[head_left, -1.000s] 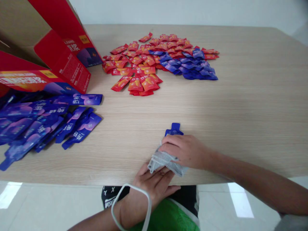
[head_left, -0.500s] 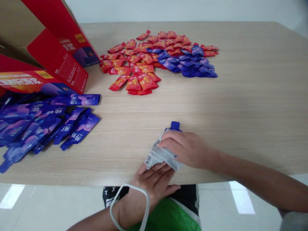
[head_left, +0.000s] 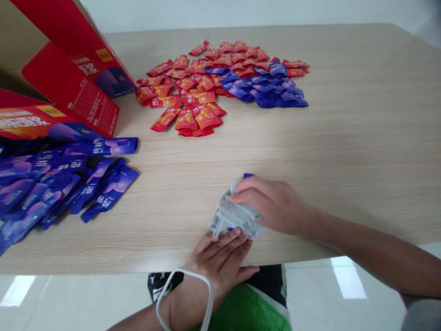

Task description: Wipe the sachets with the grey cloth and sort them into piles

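My right hand (head_left: 275,204) is closed on a bunched grey cloth (head_left: 237,211), which it presses over a blue pouch (head_left: 248,175) lying on the table. Only the pouch's top end and a small bit near my left fingertips show; the cloth and my fingers hide the rest. My left hand (head_left: 222,259) lies palm down at the table's front edge. Its fingers stretch flat toward the cloth, their tips at the lower end of the pouch. A pale cord loop (head_left: 210,294) shows over the left wrist.
At the left lies a heap of blue pouches (head_left: 51,184). Behind it stands an open red carton (head_left: 86,101). Flat red sachets (head_left: 203,92) are piled at the back, with folded-looking blue sachets (head_left: 275,87) beside them. The table's front edge (head_left: 103,271) runs below my hands.
The cloth has shifted slightly up and right over the pouch with my right hand, uncovering a bit of blue near my left fingertips. My left hand stays flat. The view has tilted slightly.
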`<state>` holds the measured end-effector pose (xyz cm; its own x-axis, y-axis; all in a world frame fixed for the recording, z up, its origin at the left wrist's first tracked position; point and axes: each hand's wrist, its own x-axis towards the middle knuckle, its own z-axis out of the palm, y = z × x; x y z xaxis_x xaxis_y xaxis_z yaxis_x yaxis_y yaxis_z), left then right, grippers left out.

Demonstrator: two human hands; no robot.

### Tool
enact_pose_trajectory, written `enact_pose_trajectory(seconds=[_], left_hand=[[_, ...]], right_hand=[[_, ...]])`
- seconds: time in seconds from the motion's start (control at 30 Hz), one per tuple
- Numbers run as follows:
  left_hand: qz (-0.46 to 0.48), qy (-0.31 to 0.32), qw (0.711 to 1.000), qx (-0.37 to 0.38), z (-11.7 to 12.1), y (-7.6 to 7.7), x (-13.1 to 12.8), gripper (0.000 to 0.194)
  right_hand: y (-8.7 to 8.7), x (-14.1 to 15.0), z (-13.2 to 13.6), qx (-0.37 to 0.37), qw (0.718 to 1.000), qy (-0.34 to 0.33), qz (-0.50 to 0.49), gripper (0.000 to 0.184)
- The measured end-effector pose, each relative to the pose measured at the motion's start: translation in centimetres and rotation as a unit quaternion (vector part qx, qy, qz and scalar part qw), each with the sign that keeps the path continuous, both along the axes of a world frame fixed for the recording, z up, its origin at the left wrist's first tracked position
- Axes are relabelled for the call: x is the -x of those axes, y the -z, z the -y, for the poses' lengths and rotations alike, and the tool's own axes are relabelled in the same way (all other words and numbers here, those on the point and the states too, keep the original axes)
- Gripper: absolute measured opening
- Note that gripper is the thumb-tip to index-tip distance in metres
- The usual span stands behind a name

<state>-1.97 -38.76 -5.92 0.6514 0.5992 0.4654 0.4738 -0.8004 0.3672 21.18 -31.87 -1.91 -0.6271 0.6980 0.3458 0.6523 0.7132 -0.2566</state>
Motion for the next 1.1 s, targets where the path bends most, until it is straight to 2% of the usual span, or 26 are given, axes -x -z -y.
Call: enact_pose_trajectory(seconds=[0.07, 0.1, 0.17, 0.23, 0.3, 0.37, 0.43, 0.5, 0.57, 0.63, 0.7, 0.77, 0.87, 0.93, 1.0, 1.1], left_hand=[[0.005, -0.004, 1.0, 0.008, 0.0, -0.1, 0.0, 0.035], [0.0, -0.003, 1.0, 0.011, 0.0, -0.2, 0.0, 0.035], [-0.018, 0.005, 1.0, 0.01, 0.0, -0.4, 0.0, 0.036], [-0.029, 0.01, 1.0, 0.003, -0.1, -0.6, 0.0, 0.038], [-0.03, 0.012, 0.999, -0.001, -0.1, -0.7, 0.0, 0.038], [-0.028, 0.013, 1.0, -0.005, -0.2, -0.7, 0.0, 0.037], [-0.03, 0.014, 0.999, -0.006, -0.2, -0.6, 0.0, 0.037], [-0.028, 0.011, 1.0, -0.002, -0.1, -0.5, 0.0, 0.036], [-0.019, 0.003, 1.0, 0.005, 0.0, -0.3, 0.0, 0.035], [-0.013, -0.004, 1.0, 0.008, 0.0, -0.3, -0.1, 0.035], [-0.019, -0.002, 1.0, 0.005, 0.0, -0.4, -0.1, 0.035], [-0.032, 0.004, 0.999, 0.003, -0.2, -0.6, -0.1, 0.036], [-0.029, 0.01, 1.0, -0.003, -0.4, -0.8, -0.2, 0.036], [-0.022, 0.01, 1.0, -0.009, -0.4, -0.8, -0.3, 0.036], [-0.02, 0.007, 1.0, -0.007, -0.4, -0.7, -0.3, 0.036], [-0.016, 0.003, 1.0, 0.007, -0.1, -0.5, -0.3, 0.036]], right_hand=[[0.8, 0.8, 1.0, 0.024, 0.998, -0.052, 0.019, 0.019], [1.2, 0.8, 0.8, 0.037, 0.998, -0.054, 0.025, 0.018], [1.8, 0.3, -0.5, 0.058, 0.998, -0.017, 0.033, 0.022], [2.0, -0.7, -2.6, 0.064, 0.995, 0.047, 0.053, 0.026], [1.5, -1.8, -4.3, 0.052, 0.99, 0.102, 0.079, 0.028], [0.8, -2.3, -4.8, 0.025, 0.987, 0.131, 0.085, 0.027], [0.2, -2.0, -3.8, -0.006, 0.991, 0.123, 0.054, 0.027], [0.0, -0.9, -1.9, -0.025, 0.997, 0.072, 0.014, 0.026], [0.3, 0.2, -0.1, -0.023, 1.0, 0.002, 0.006, 0.023], [1.0, 0.9, 0.6, -0.002, 0.999, -0.036, 0.027, 0.02], [1.6, 0.7, -0.1, 0.024, 0.998, -0.013, 0.053, 0.019], [1.8, -0.1, -1.9, 0.046, 0.995, 0.043, 0.079, 0.023], [1.4, -1.7, -4.5, 0.046, 0.985, 0.126, 0.109, 0.025], [0.8, -2.2, -4.9, 0.025, 0.983, 0.151, 0.105, 0.024], [0.2, -1.8, -4.0, -0.009, 0.987, 0.143, 0.067, 0.023], [0.2, -0.1, -1.0, -0.037, 0.997, 0.063, 0.013, 0.023]])
